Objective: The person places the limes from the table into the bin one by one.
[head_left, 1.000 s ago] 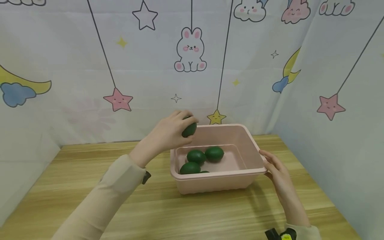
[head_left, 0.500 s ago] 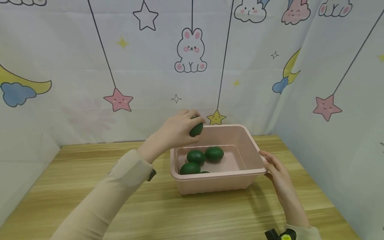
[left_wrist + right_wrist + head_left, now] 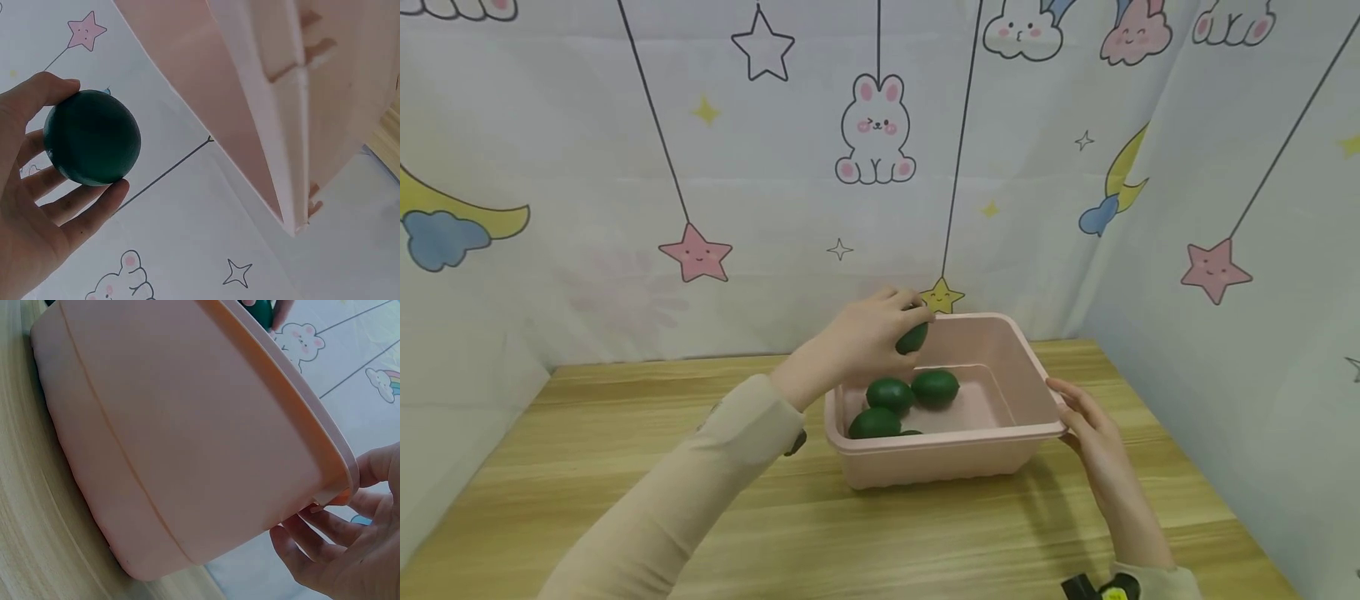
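My left hand [image 3: 865, 337] grips a dark green oval fruit [image 3: 912, 337] over the back left part of a pink plastic bin [image 3: 940, 457]. In the left wrist view, the thumb and fingers curl round the smooth fruit [image 3: 94, 139], beside the bin's wall. Several similar green fruits [image 3: 936, 389] lie in the bin's left half, one mostly hidden behind the front wall. At the bin's right front corner, my right hand [image 3: 1093, 433] holds the rim. The right wrist view shows its thumb at the rim [image 3: 347, 465] and the other fingers underneath.
The bin stands on a wood-grain table [image 3: 625, 467] near its back edge. Behind it hangs a white cloth [image 3: 775, 167] printed with stars and a bunny, and another white panel [image 3: 1240, 375] runs along the right side.
My left hand has moved right with the green fruit, from the bin's back left corner to farther over the bin. The right hand and the bin stay in place.
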`<control>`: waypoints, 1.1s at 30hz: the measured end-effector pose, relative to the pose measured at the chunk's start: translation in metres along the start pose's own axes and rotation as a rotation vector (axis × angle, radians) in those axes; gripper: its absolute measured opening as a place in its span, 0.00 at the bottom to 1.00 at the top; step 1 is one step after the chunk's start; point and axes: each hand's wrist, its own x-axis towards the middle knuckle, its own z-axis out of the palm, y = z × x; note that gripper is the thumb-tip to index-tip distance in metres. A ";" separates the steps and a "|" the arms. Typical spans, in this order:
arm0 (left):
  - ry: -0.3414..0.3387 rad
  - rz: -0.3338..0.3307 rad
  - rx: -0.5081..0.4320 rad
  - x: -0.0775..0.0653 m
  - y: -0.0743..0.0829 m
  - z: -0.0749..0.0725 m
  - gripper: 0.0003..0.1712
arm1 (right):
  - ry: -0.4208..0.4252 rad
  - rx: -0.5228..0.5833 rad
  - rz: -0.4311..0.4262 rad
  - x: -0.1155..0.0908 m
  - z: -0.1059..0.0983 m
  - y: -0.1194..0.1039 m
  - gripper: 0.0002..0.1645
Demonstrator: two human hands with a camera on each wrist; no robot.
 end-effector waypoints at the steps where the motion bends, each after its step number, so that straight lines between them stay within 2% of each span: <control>1: -0.008 0.002 0.001 0.001 0.002 0.001 0.29 | 0.001 0.001 -0.001 0.000 0.000 0.000 0.29; 10: -0.001 0.072 0.038 0.013 0.012 0.007 0.28 | -0.007 0.002 -0.007 0.000 -0.001 0.001 0.29; 27: -0.095 0.131 0.108 0.031 0.025 0.020 0.28 | 0.002 0.012 -0.003 0.001 0.000 0.001 0.29; 33: -0.110 0.153 0.137 0.036 0.029 0.026 0.26 | 0.000 0.016 -0.007 0.002 -0.001 0.002 0.29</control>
